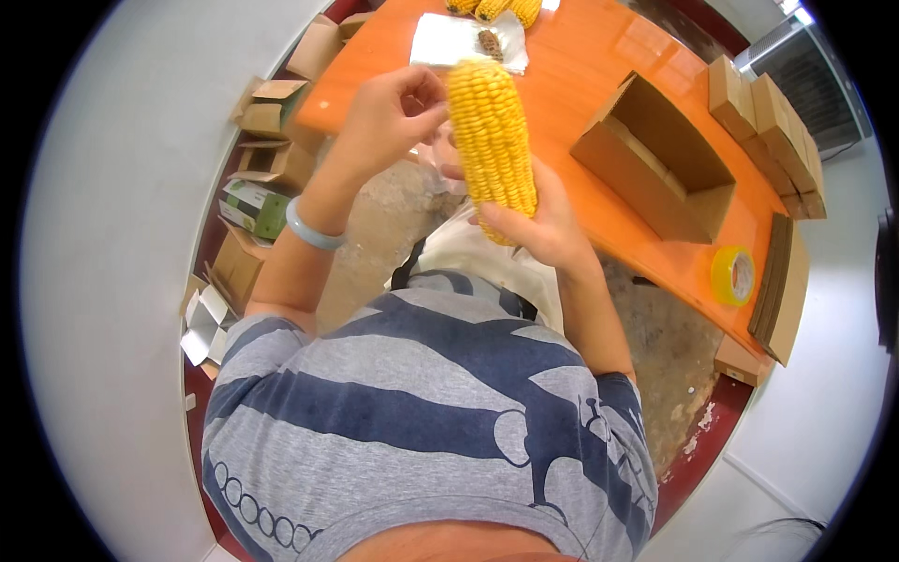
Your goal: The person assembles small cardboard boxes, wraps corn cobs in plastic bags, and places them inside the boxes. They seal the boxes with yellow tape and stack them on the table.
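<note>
An ear of yellow corn (491, 144) stands nearly upright before my chest, husk off and kernels in full view. My right hand (544, 228) grips its lower part, thumb across the front and fingers wrapped behind. Beside the upper left of the ear is my left hand (404, 116), fingers curled and thumb close to the index finger. Whether those fingertips pinch something small or touch the kernels is unclear. Crumpled clear plastic (439, 165) shows below the left hand, partly hidden by the ear.
On the orange table (555, 84), white sheets (442, 42) carry a small brown mottled object (489, 44), near several corn ears (491, 8). An open cardboard box (653, 161), yellow tape roll (732, 275), flat cardboard (779, 288) and stacked cartons (765, 133) are right. Opened boxes (270, 158) line the left wall.
</note>
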Motion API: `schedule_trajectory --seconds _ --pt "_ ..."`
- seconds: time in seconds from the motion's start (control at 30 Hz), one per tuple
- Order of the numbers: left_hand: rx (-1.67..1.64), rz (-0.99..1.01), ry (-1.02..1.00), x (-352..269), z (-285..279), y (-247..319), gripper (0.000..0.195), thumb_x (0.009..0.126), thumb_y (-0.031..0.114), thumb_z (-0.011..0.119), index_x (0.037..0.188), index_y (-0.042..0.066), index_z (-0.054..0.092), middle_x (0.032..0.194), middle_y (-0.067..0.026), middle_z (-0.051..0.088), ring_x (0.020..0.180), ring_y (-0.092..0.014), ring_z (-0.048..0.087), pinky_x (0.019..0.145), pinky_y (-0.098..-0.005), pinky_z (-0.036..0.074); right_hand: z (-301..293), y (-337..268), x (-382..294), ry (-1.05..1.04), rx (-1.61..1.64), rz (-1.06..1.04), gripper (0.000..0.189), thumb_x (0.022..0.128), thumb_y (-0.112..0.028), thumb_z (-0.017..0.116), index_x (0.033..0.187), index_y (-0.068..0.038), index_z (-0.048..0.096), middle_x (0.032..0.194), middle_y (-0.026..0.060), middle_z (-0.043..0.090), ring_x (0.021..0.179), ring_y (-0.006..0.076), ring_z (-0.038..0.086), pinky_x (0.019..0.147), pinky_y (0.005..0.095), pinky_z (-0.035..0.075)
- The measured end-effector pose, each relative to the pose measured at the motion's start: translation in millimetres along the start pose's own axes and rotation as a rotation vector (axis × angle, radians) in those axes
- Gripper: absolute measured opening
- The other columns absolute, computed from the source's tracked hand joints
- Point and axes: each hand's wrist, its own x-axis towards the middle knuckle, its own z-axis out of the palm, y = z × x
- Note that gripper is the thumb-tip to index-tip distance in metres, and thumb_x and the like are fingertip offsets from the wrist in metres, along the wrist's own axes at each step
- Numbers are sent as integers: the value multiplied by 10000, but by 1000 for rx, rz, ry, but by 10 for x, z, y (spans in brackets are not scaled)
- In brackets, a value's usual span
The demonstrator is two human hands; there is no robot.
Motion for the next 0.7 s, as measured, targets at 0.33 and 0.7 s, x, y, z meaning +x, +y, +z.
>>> schedule_trajectory --seconds 0.33,0.7 --pt "-799 -289 63 -28 75 -100 124 955 153 662 1004 53 607 874 15 647 749 -64 640 617 -184 500 -118 148 -109 145 -66 191 414 880 -163 713 1207 35 553 1016 51 641 896 115 608 773 272 501" --pt "145 165 156 176 151 -133 123 858 76 756 936 2 696 756 25 626 626 -9 520 548 -170 415 -49 164 -241 -6 50 224 575 833 -153 761 1314 30 504 1178 79 596 1062 145 574 914 294 471"
